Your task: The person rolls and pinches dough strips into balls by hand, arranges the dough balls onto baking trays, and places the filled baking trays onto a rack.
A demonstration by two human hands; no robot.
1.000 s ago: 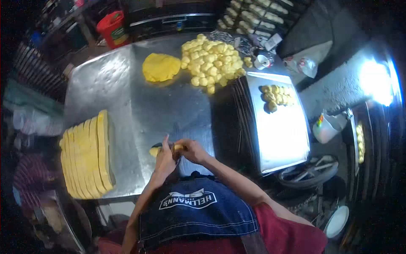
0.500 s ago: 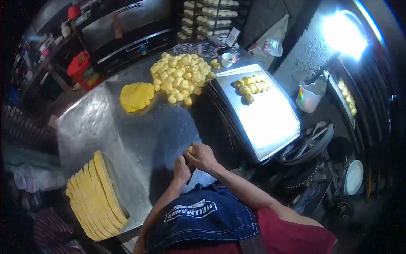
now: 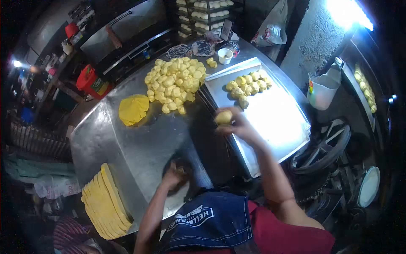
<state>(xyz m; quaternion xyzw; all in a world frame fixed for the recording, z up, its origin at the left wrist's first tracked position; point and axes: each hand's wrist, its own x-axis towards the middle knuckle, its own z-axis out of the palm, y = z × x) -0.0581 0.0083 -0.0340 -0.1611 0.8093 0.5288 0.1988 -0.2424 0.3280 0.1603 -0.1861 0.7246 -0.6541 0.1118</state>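
Observation:
My right hand (image 3: 237, 126) grips a pale yellow dough ball (image 3: 223, 117) over the left edge of the top baking tray (image 3: 270, 139). A cluster of dough balls (image 3: 249, 86) sits at the far end of that tray, beyond the hand. Low over the metal table (image 3: 148, 146), my left hand (image 3: 174, 177) has its fingers curled. Something small and pale may be between them, but I cannot make it out. A large heap of dough pieces (image 3: 175, 82) lies at the back of the table, with a flat yellow dough slab (image 3: 133, 110) beside it.
Long yellow dough strips (image 3: 103, 203) lie side by side at the table's near left. A white cup (image 3: 225, 56) and crumpled cloths (image 3: 198, 48) are at the back. Behind stands a rack of filled trays (image 3: 211, 15). A white bucket (image 3: 323, 89) is at right.
My hands, earlier together around the dough, have parted. The right one has moved forward and right to the tray with the dough ball; the left stays low over the table.

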